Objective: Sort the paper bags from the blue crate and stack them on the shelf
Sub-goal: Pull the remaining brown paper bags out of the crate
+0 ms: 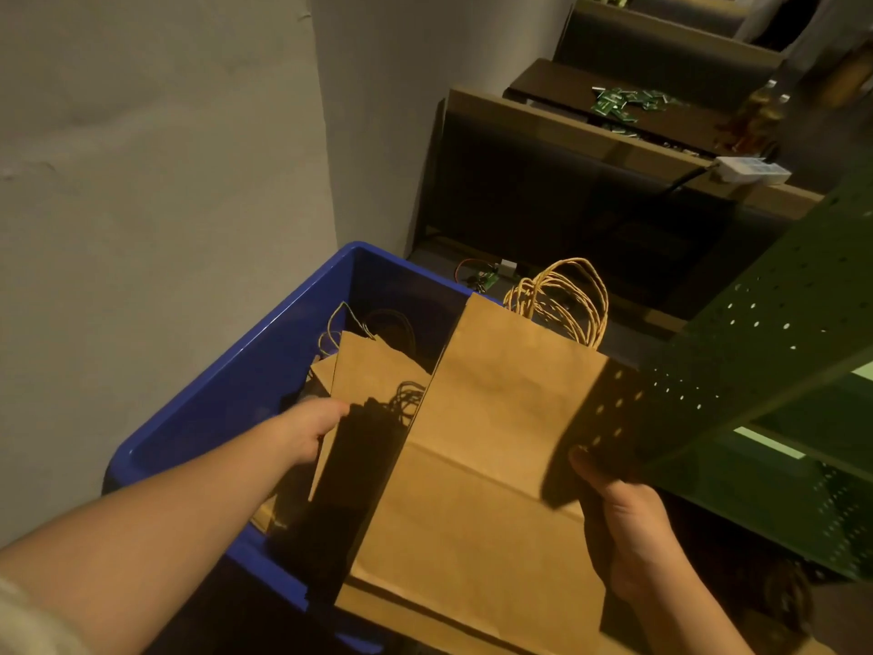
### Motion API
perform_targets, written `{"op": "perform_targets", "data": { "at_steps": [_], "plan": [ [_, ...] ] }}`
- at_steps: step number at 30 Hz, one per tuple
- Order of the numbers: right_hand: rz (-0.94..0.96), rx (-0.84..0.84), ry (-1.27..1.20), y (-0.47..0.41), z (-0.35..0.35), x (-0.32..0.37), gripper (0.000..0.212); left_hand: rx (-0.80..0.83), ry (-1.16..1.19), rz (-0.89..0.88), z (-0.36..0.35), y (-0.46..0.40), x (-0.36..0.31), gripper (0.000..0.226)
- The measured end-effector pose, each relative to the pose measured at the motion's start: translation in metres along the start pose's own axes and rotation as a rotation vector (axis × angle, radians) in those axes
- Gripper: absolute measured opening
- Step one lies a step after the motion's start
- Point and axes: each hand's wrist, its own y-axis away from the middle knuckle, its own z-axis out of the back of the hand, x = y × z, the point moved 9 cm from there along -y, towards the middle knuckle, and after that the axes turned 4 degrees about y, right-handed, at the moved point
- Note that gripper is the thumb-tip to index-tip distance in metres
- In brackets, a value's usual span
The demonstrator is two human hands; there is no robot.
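My right hand [628, 527] grips a stack of paper bags [491, 446] above the blue crate [226, 399]. My left hand [309, 430] reaches inside among more bags [373, 371], fingers hidden behind one, so grip unclear.

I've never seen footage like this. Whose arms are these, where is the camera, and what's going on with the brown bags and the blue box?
There is no machine here: these are a person's two bare arms, filmed by one wide-angle camera worn on the head, looking forward and down. That is why the room looks tilted.

The right hand holds a flat stack of large brown paper bags by its edge; their twisted paper handles stick out at the far end. The left hand reaches into the blue crate and has its grip on a smaller brown bag standing there, with more bags behind it.

On the right is a green perforated metal shelf, throwing dotted shadows on the bags. Further back are dark booth seats and a table with small green packets.
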Motion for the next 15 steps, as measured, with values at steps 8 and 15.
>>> {"op": "perform_targets", "data": {
  "at_steps": [8, 15],
  "plan": [
    [0.035, 0.026, -0.01, 0.003, -0.006, -0.001, 0.051, 0.006, 0.032, -0.127, 0.033, 0.023, -0.016, 0.033],
    [0.087, 0.059, 0.003, 0.013, -0.018, 0.008, 0.073, 0.069, 0.239, -0.361, 0.054, 0.082, -0.034, 0.037]
  ]
}}
